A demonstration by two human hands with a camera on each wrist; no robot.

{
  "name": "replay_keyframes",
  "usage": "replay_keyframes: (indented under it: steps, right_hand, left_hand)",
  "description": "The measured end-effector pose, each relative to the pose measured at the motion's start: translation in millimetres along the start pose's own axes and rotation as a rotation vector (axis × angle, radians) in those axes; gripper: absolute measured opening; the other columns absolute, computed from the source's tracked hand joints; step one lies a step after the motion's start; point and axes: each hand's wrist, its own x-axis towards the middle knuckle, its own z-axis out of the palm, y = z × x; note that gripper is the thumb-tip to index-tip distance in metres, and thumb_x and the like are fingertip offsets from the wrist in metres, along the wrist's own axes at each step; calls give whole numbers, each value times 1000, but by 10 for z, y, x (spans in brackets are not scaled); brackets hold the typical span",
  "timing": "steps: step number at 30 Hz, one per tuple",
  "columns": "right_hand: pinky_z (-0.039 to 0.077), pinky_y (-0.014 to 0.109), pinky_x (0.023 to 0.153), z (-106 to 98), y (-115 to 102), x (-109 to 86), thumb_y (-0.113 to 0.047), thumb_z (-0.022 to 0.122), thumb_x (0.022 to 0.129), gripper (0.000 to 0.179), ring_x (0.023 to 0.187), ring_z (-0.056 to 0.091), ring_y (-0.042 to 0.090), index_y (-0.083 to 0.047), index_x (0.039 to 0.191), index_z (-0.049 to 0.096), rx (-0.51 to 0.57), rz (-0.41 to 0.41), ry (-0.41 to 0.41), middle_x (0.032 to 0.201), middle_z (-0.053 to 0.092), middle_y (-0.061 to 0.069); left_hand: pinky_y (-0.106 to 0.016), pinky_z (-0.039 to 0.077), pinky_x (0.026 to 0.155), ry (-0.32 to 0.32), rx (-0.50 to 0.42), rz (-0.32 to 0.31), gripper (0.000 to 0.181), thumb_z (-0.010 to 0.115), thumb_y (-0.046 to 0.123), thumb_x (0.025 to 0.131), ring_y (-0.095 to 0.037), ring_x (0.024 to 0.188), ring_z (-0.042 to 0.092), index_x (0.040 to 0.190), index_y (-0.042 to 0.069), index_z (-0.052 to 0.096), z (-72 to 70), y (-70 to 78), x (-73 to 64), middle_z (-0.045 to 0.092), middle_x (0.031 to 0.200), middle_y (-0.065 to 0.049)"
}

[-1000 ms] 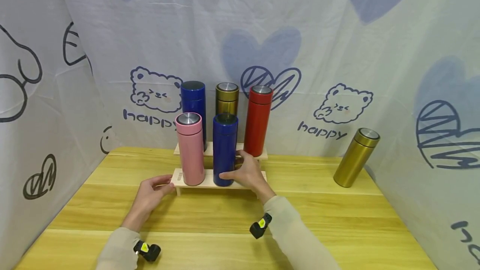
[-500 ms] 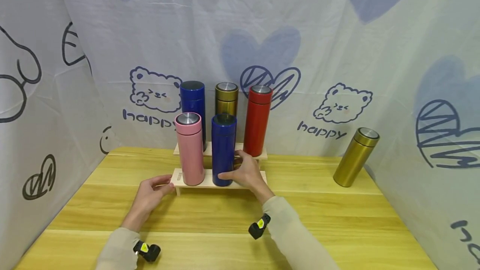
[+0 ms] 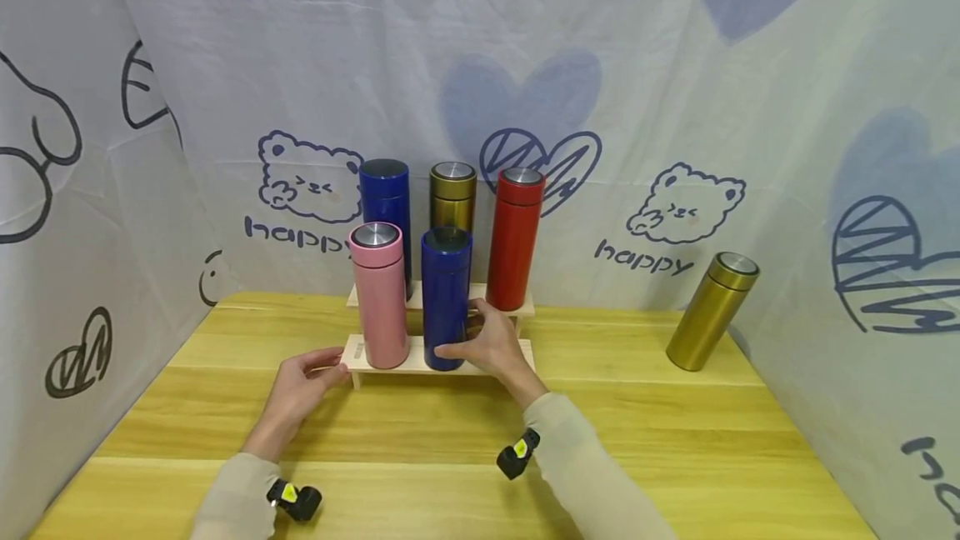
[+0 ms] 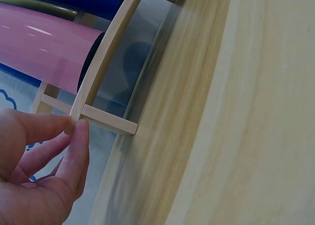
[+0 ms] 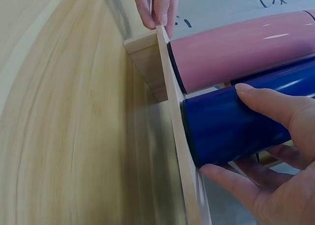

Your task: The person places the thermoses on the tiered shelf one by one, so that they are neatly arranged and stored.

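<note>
My left hand (image 3: 298,387) pinches the left end of a two-tier wooden rack (image 3: 416,357) between thumb and fingertips, at the lower front shelf. On that shelf a pink thermos bottle (image 3: 381,298) stands upright at the left. Beside it, near the middle, is a blue thermos bottle (image 3: 446,298). My right hand (image 3: 495,346) grips this blue bottle low down from the right, thumb in front and fingers behind. In the right wrist view the base of the blue bottle (image 5: 221,126) is right at the shelf, with one fingertip by its bottom edge.
Behind, the upper shelf carries another blue bottle (image 3: 387,207), a gold bottle (image 3: 453,213) and a red bottle (image 3: 516,248). A second gold bottle (image 3: 708,315) stands on the wooden table (image 3: 645,440) at the far right. A printed curtain (image 3: 637,107) encloses the back and sides.
The blue bottle in my right hand has shifted slightly left along the lower shelf, towards the pink one. My left hand stays at the rack's end.
</note>
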Motion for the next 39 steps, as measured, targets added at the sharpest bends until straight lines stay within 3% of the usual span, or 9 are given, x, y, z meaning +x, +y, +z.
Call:
replay_keyframes:
  steps: [11, 25, 31, 39]
  right_hand:
    - [57, 50, 101, -24, 18, -3, -28, 93, 76, 80, 116, 69, 35, -4, 142, 54, 22, -11, -35, 128, 70, 20]
    - [59, 49, 98, -131, 85, -18, -15, 93, 74, 78, 116, 69, 38, -6, 142, 55, 130, 7, -87, 130, 69, 22]
    - [59, 48, 97, -260, 99, -33, -8, 92, 74, 75, 119, 66, 43, -7, 140, 56, 176, 18, -92, 130, 66, 24]
    - [61, 45, 92, -549, 133, -80, -9, 88, 80, 64, 115, 68, 43, -3, 137, 60, 103, -20, -34, 127, 67, 25]
  left_hand:
    - [-18, 55, 89, 2, -14, 8, 45, 62, 11, 103, -2, 99, 69, 145, -3, 54, 1, 9, 1, 59, 140, -26]
    - [-16, 53, 86, 0, 1, 3, 47, 63, 14, 103, -8, 105, 70, 146, -3, 54, -23, -40, 12, 58, 143, -27]
    - [-15, 53, 86, 6, 4, 0, 46, 64, 12, 102, -5, 103, 69, 145, -3, 55, -2, -20, 11, 60, 141, -26]
    - [-17, 54, 87, 4, 13, 8, 46, 63, 14, 103, -7, 105, 69, 145, -3, 56, 9, -5, 10, 60, 141, -26]
